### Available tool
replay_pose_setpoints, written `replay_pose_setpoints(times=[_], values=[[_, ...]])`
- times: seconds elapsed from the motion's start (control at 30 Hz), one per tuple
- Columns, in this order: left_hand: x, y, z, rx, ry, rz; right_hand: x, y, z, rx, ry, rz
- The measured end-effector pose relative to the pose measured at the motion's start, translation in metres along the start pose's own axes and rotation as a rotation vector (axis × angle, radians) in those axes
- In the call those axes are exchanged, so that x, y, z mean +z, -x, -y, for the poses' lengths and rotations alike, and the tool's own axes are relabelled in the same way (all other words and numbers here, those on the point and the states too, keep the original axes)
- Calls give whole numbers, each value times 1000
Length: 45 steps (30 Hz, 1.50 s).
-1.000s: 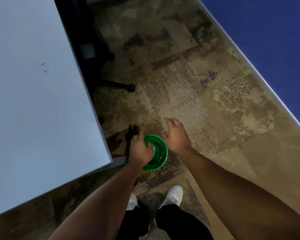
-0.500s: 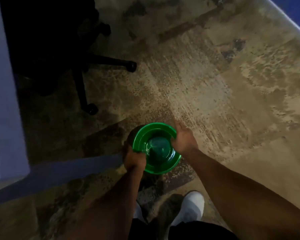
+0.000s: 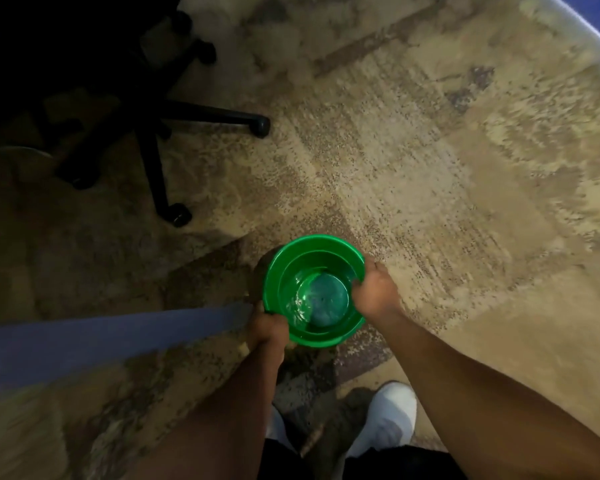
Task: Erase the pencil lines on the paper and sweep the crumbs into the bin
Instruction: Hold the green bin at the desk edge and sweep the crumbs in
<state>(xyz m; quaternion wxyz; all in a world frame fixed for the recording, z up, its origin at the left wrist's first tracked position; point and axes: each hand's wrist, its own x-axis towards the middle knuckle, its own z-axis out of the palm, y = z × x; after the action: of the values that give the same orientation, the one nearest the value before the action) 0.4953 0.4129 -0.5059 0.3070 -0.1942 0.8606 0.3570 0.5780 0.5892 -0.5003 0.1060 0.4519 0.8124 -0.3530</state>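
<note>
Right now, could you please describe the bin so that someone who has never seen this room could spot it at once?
Look down at the mottled tan carpet, right of the black swivel chair base. Above the white shoes, both hands grip a round bin by its rim. It is the only bright green thing, open at the top.

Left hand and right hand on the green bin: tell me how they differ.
The left hand grips the green bin at its near-left rim, beside the table edge; the right hand grips the right rim, over open carpet. The left lies in shadow, the right better lit. Both curl over the rim.
</note>
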Motion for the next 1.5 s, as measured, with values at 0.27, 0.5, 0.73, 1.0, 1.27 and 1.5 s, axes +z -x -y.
replay_pose_setpoints(times=[0.27, 0.5, 0.73, 1.0, 1.27, 1.5], values=[[-59, 103, -74, 85, -90, 26, -110, 62, 46, 45, -36, -162], [-126, 200, -167, 155, 86, 49, -243, 122, 129, 48, -57, -304], [-192, 261, -257, 274, -19, 54, -347, 158, 206, 52, -69, -391], [-274, 297, -333, 446, 2, 149, -409, 198, 286, 118, -74, -463], [-361, 274, -352, 669, -139, 32, -401, 207, 350, 162, -171, -487], [-386, 226, -353, 625, -103, -66, -382, 184, 382, 182, -247, -492]])
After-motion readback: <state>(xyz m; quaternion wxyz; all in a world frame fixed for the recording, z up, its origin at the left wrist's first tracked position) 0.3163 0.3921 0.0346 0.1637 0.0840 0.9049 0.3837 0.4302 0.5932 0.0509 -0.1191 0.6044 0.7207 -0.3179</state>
